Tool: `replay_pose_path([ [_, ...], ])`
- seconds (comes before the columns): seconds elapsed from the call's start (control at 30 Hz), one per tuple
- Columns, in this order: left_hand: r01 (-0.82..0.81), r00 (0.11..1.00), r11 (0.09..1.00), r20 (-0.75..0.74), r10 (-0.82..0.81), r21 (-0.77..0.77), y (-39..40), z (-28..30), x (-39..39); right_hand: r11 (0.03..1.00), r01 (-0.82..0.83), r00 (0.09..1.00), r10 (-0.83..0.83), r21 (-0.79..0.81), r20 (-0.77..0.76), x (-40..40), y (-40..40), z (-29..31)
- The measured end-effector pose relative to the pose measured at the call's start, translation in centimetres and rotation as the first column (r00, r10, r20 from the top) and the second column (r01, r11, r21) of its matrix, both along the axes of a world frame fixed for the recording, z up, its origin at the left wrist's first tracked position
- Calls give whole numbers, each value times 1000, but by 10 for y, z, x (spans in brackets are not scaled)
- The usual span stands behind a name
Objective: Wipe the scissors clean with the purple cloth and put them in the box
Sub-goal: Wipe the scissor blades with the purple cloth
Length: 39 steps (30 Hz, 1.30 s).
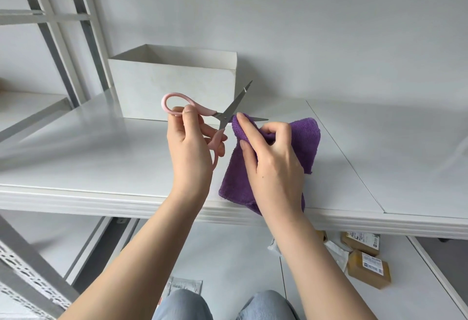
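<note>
My left hand grips the pink handles of the scissors, held above the white table with the steel blades spread apart. One blade points up and to the right toward the box; the other runs right into the purple cloth. My right hand pinches the cloth around that lower blade, whose tip sticks out past the fold. The rest of the cloth hangs down to the table's front edge. The white open-topped box stands behind the scissors, near the wall.
The white table stretches left and right, with a seam running diagonally on the right. A metal shelf frame rises at the left. Below the table, brown parcels and packets lie on the floor by my knees.
</note>
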<state>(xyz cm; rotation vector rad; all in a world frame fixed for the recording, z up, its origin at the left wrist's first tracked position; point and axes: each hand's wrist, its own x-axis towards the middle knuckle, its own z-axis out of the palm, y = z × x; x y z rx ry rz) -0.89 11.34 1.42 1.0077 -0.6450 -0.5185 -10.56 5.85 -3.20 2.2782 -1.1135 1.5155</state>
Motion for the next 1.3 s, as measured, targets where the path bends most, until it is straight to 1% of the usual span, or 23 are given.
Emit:
replay_pose_path([
  [0.2,-10,1000,1000,0,10,3,-1,-2,-5,999,18,997,-15,-32,79,13,7,-4],
  [0.3,1,1000,1000,-6,-1,13,0,-3,-3,998,23,998,-20,-50,61,14,7,-6],
  [0.47,11,999,1000,-46,-10,17,2,-3,0,989,102,995,-101,-111,16,7,2,-5],
  [0.67,6,998,1000,-70,-4,24,2,-3,-1,982,157,987,-154,-106,39,-1,-4,-6],
  [0.8,-2,997,1000,-74,4,24,1,-3,-3,976,193,979,-185,-97,84,2,-3,-8],
  [0.9,-8,998,1000,-70,10,24,0,-6,-3,979,175,981,-164,-105,105,11,3,-9],
  [1.13,-8,998,999,-67,10,42,-2,-5,-2,979,142,990,-136,-147,49,14,2,-10],
  [1.3,-8,997,999,-81,12,52,-4,-2,-2,982,54,993,-34,-178,114,8,-1,-7],
])
